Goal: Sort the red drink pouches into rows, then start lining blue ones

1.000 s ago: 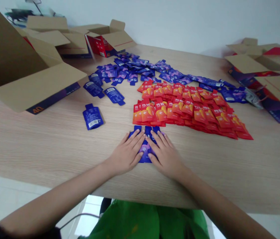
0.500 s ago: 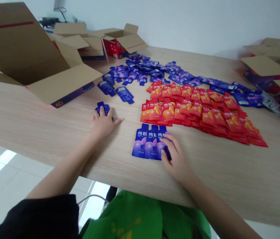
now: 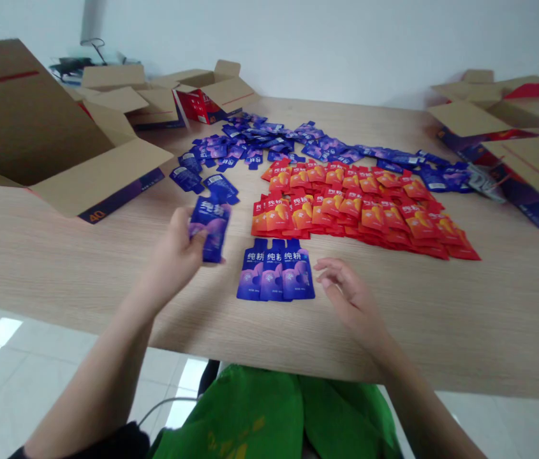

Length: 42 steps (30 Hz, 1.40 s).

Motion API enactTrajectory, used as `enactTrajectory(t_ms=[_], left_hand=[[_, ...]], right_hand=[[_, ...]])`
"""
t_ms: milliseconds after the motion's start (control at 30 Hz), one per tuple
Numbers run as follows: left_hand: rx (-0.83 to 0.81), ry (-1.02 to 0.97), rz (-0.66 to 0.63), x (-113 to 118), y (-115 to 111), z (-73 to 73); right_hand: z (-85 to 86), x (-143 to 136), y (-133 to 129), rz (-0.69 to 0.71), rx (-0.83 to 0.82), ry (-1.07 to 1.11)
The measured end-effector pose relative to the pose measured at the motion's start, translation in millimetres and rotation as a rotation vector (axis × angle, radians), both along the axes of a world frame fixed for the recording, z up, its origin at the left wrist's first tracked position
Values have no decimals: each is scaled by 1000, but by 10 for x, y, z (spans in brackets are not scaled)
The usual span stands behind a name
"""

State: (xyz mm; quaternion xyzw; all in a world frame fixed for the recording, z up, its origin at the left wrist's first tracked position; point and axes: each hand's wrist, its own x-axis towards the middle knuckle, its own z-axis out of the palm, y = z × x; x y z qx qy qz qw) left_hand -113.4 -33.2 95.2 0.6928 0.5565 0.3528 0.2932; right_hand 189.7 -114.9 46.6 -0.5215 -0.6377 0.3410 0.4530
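Between the thumb and fingers of my left hand (image 3: 180,248) is a purple-blue pouch (image 3: 212,226), lifted off the table with its printed front showing. Three more blue pouches (image 3: 273,274) lie overlapping in a short row in front of me, their necks pointing away. My right hand (image 3: 346,290) hovers just right of that row, fingers loosely curled and apart, holding nothing. Beyond the row, red-orange pouches (image 3: 336,201) are laid in overlapping rows. Loose blue pouches (image 3: 273,137) are heaped behind them, and a few (image 3: 185,178) lie nearer the left.
An open carton (image 3: 101,178) stands on the left of the wooden table (image 3: 82,268). Other open cartons (image 3: 212,95) are at the back left, with more cartons (image 3: 532,172) on the right. A clear plastic piece (image 3: 487,182) lies against the right carton.
My left hand has picked the blue pouch up from the table and turned its front upward. My right hand has come off the row of three pouches to the right. The view has shifted slightly.
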Motion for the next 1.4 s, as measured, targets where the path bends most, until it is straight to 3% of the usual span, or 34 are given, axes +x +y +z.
enactTrajectory(t_ms=[100,133,233,333,433,567,733,867,967,1067,1200,1300,1400], left_hand=[[-350,-133,-222,730,-514,141],[-364,-109,-294,920,-627,124],[-140,171,-389,1212,-716,0],[111,499,-364,1195,-564,-141],[275,679,-404,1121,-444,-324],[249,780,-544,1077,-482,-582],[232,754,-541,1042,-553,-685],[215,713,-528,1042,-568,-654],[205,610,-568,977,-482,-541],[243,447,-491,765,-140,-352],[295,495,-41,284,792,-163],[155,633,292,-88,1570,-212],[20,664,370,-308,2083,-360]], right_hand=[[127,-71,-11,102,-192,258],[154,-86,-12,105,-228,321],[142,-19,32,-1,-292,407],[-14,190,177,-39,-338,311],[-252,344,368,-6,-299,164],[-480,318,495,-75,-162,-115],[-412,147,313,-260,78,-580],[-393,-2,141,-19,191,-765],[-466,-53,113,134,185,-844],[-486,-12,126,132,194,-799],[-383,89,144,-14,251,-583],[-307,101,164,-107,252,-435],[-298,64,165,-107,267,-394]])
